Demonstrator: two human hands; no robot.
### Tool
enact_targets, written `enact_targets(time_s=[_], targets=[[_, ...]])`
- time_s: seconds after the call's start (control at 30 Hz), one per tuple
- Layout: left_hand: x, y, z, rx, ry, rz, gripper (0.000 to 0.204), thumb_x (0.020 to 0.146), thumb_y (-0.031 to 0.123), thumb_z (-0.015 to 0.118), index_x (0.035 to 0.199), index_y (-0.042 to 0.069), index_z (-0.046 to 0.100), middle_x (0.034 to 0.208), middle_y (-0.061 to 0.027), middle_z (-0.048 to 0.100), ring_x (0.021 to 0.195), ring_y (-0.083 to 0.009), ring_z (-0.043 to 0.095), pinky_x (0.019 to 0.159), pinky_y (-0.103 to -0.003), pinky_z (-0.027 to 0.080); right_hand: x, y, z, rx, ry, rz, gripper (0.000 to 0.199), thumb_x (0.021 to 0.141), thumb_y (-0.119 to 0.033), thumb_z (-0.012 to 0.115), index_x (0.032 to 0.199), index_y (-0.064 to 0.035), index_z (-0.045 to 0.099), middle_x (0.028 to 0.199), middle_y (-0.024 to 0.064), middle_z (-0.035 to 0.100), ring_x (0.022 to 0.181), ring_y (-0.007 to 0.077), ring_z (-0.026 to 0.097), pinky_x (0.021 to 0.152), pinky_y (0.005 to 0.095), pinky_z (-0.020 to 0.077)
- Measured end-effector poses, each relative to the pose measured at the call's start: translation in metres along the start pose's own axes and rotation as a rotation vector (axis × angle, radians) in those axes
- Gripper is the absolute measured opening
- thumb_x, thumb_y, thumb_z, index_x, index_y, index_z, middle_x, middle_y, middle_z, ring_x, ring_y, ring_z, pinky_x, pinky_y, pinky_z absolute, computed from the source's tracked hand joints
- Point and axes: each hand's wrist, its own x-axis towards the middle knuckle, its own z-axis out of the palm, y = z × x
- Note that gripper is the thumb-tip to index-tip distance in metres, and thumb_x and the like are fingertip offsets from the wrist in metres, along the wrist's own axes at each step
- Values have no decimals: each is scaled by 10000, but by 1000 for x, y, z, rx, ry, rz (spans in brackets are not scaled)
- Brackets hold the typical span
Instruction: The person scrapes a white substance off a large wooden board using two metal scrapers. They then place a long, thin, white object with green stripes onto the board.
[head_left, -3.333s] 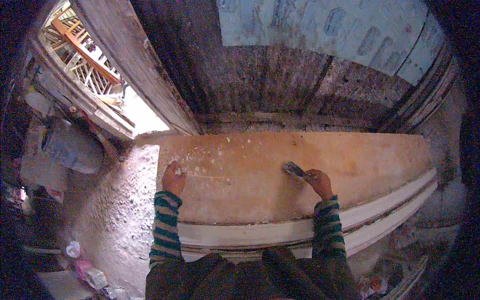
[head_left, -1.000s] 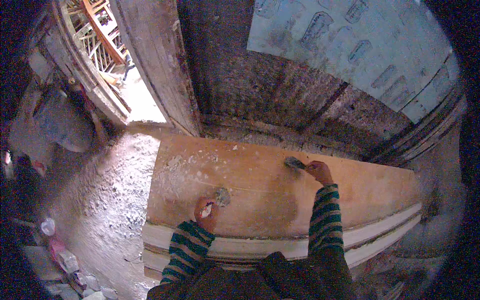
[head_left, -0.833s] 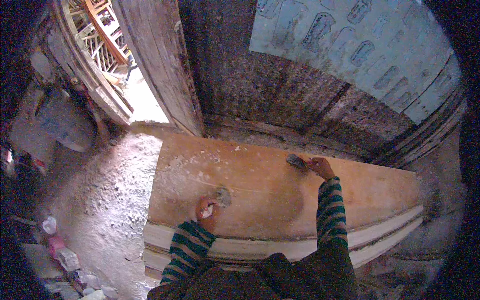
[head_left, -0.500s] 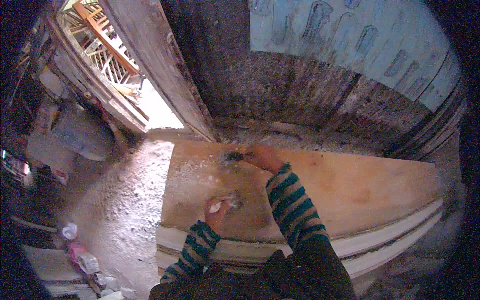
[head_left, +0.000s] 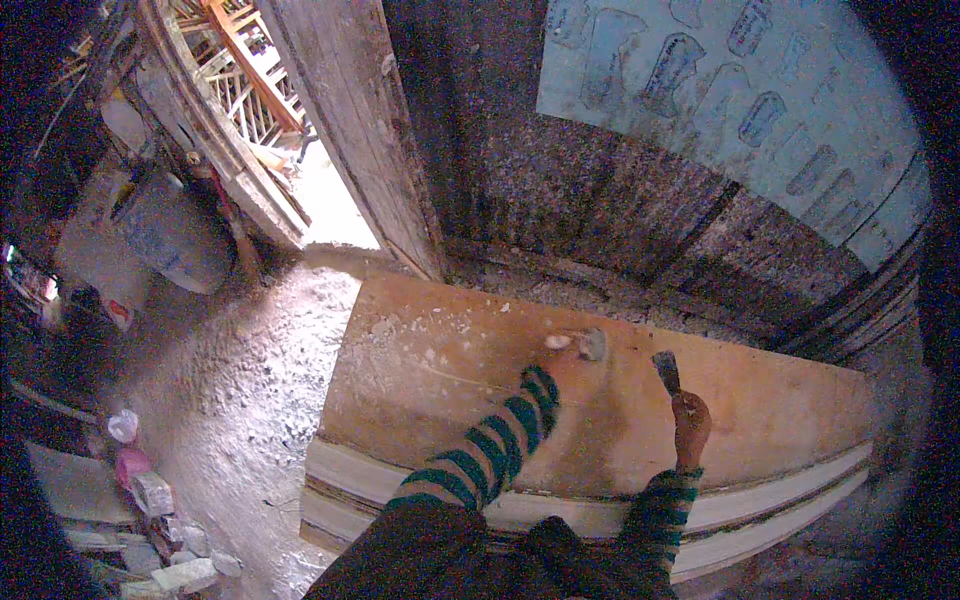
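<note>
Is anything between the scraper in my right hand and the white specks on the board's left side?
Yes: your left hand, with a blurred, pale thing in it, is between the scraper and the specks. Nothing else visible is.

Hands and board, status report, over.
Right hand holding dark scraper, blade contact unclear. Left hand, blurred, holding greyish piece near far edge of wooden board. Pale flakes on board's left part.
</note>
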Motion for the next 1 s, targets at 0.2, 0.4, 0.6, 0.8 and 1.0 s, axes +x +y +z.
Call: enact_targets(time_s=[0.2,0.4,0.6,0.8,1.0], targets=[[-53,170,-89,143,378,-4,229,917,278,586,1003,68,615,1030,-71,623,907,-212,589,737,-343,533,-51,3,-14,-80,27,11,198,832,-220,646,959,-76,691,874,108,672,776,260,633,697,365,495],[-210,300,-175,436,679,768,201,786,-94,573,932,43,563,931,-66,630,853,-170,599,789,-302,518,-48,-10,7,-249,-158,-105,216,820,-114,701,994,9,663,950,129,672,840,218,644,736,328,517],[-217,277,-151,935,724,600,194,789,-99,573,915,47,584,920,-94,654,870,-212,623,803,-357,529,-47,-40,32,-269,-247,-73,201,839,-129,687,983,10,669,898,127,674,795,203,628,663,303,502],[-70,94,-78,299,370,502,184,815,105,681,985,70,620,884,-76,658,784,-230,633,647,-381,550,-51,-71,57,41,-130,-147,208,840,-128,690,1004,0,676,875,63,660,768,123,569,636,280,464],[-74,115,-53,-57,512,335,192,791,93,707,955,82,609,877,-67,655,772,-175,616,662,-349,536,-64,-38,13,-95,-76,-40,219,831,-120,696,1017,-6,676,912,77,664,774,142,577,655,293,471]])
